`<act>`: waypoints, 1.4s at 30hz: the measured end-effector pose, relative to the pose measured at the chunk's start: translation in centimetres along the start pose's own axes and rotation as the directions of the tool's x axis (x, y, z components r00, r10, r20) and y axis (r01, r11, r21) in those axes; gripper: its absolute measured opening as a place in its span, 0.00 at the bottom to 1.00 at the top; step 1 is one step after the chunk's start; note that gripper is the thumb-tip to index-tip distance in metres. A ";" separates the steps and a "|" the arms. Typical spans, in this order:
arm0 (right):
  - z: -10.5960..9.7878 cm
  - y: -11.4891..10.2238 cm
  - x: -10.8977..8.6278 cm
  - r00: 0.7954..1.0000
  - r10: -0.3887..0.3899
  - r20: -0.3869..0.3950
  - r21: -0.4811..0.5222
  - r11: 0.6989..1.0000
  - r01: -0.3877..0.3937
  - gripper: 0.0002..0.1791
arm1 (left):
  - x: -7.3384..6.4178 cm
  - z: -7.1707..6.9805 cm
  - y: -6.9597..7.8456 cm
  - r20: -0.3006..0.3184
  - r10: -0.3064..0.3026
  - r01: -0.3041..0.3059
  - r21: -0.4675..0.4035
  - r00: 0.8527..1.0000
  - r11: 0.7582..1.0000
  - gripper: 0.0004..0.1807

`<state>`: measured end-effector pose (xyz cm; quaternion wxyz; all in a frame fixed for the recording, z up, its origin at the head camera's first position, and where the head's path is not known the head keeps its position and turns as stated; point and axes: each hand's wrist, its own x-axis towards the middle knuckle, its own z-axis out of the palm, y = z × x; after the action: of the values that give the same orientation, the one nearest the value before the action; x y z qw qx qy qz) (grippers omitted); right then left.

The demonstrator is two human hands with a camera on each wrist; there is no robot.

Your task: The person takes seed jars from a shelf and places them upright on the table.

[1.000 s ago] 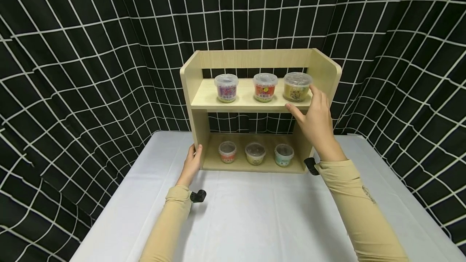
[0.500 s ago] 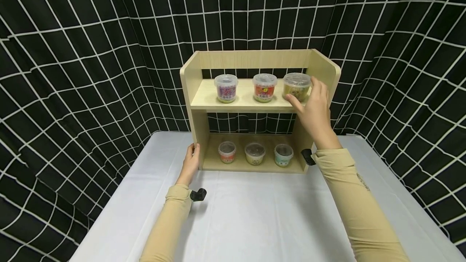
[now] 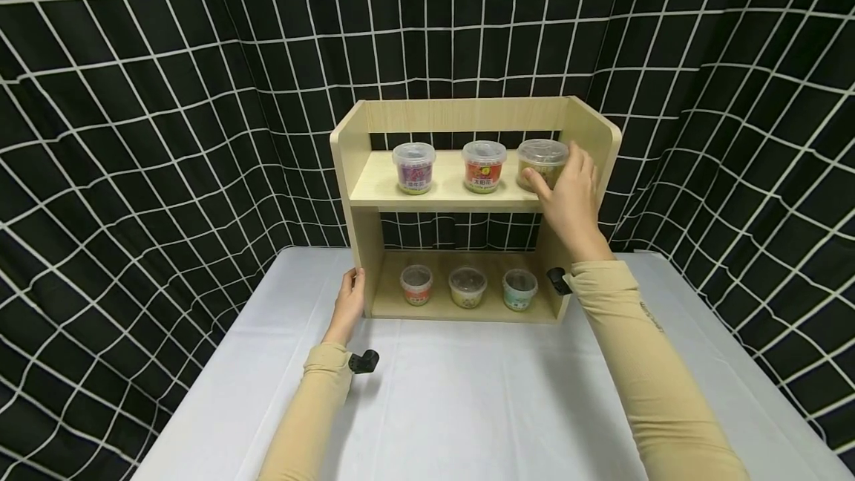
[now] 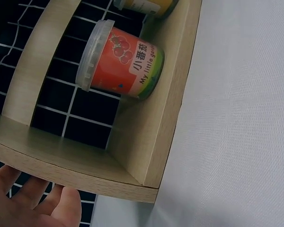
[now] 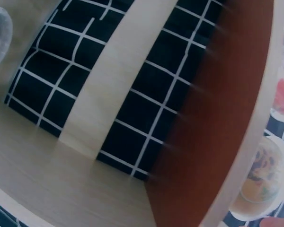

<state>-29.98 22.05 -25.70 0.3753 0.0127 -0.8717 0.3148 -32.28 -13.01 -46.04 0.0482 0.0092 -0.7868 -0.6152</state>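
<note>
My right hand is at the upper right of a two-tier wooden shelf, holding a clear-lidded tub with a yellowish label between thumb and fingers. The thumb lies across its front, the fingers at its right side. In the right wrist view only a fingertip shows below this tub. My left hand rests against the outside of the shelf's left side panel, its fingers along the panel edge. Beside the held tub stand a red-labelled tub and a purple-labelled tub.
On the lower shelf are a red tomato-label tub, a cream-yellow tub and a teal tub. The shelf stands on a white-clothed table. Black cloth with a white grid hangs behind and at both sides.
My right hand has moved up and slightly left, its thumb going from the shelf edge onto the tub's front. The left hand stays at the side panel.
</note>
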 end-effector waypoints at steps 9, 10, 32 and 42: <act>1.1 0.5 0.4 0.998 0.054 -0.027 0.037 0.998 -0.053 0.47 | 0.2 0.0 -0.3 -0.010 0.008 -0.008 0.008 1.000 1.000 0.39; 1.1 0.5 0.4 0.998 0.061 -0.029 0.043 0.997 -0.060 0.47 | 0.2 0.0 -0.3 -0.012 0.006 -0.006 0.007 1.000 1.000 0.39; 2.0 0.9 0.6 0.990 0.144 -0.014 0.120 0.983 -0.141 0.49 | 0.1 0.2 -0.4 -0.032 0.011 -0.011 0.010 0.999 1.000 0.39; 1.8 1.0 0.2 0.987 0.152 -0.060 0.176 0.974 -0.140 0.48 | 0.2 0.1 -0.4 -0.037 0.004 -0.004 -0.003 0.999 1.000 0.39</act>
<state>-31.53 21.83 -27.06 0.3803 -0.0307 -0.8257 0.4155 -32.48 -13.06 -46.47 0.0638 0.0189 -0.7850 -0.6159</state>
